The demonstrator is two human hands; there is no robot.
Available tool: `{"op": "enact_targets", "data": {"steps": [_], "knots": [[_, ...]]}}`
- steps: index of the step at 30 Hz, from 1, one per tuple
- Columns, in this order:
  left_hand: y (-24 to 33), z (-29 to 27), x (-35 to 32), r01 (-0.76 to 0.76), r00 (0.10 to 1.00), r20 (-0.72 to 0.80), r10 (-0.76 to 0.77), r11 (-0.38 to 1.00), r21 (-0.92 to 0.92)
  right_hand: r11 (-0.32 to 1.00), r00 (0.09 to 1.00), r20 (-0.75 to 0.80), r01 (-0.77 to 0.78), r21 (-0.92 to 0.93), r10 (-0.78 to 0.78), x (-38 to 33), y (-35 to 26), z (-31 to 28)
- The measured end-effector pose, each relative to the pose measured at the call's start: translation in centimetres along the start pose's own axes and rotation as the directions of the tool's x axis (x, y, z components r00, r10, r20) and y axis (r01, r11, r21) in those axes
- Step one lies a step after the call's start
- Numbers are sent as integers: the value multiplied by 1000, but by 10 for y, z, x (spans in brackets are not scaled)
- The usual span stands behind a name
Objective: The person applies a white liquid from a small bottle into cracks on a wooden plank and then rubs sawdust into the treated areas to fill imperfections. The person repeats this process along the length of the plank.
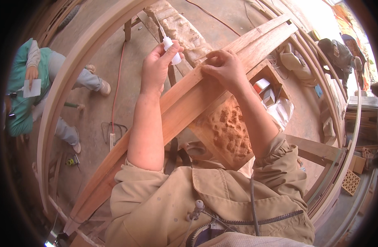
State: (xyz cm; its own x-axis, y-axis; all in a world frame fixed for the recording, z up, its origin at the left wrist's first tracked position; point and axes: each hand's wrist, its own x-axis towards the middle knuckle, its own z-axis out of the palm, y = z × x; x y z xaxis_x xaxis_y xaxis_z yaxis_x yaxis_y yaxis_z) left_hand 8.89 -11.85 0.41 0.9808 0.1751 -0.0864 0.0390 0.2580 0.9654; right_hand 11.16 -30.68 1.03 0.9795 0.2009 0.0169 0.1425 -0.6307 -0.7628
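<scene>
In my left hand (pixel 159 61) is a small white squeeze bottle (pixel 176 59) with a long thin nozzle pointing up and away. The fingers are wrapped round it, above the far edge of a long reddish wooden beam (pixel 185 111). The beam runs slantwise from the lower left to the upper right. My right hand (pixel 225 68) rests at the beam's far edge, its thumb and fingers drawn together in a pinch. Whatever lies between those fingertips is too small or hidden to make out.
Under the beam stands a tray of brown sawdust-like material (pixel 228 127), with small boxes (pixel 263 86) beside it. A dusty plank (pixel 185 33) lies beyond. Curved wooden frames (pixel 53 103) arch around me. A person in green (pixel 28 86) is at the left. A red cord (pixel 118 82) crosses the floor.
</scene>
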Motion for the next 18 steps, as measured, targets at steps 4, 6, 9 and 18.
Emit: {"op": "enact_targets", "data": {"steps": [4,6,9,18], "knots": [[0,-1,1,6,1000,-3,-6,1000,-1,976,987,66,-154,156,145,7,-1,-6],[0,-2,1,11,1000,-7,-11,1000,-12,971,986,56,-162,178,155,8,1,-6],[1,-1,0,14,1000,-9,-14,1000,-10,978,991,32,-132,159,129,6,8,-5],[0,-1,-1,11,1000,-13,-11,1000,1,978,982,52,172,117,-179,-12,6,-14]]}}
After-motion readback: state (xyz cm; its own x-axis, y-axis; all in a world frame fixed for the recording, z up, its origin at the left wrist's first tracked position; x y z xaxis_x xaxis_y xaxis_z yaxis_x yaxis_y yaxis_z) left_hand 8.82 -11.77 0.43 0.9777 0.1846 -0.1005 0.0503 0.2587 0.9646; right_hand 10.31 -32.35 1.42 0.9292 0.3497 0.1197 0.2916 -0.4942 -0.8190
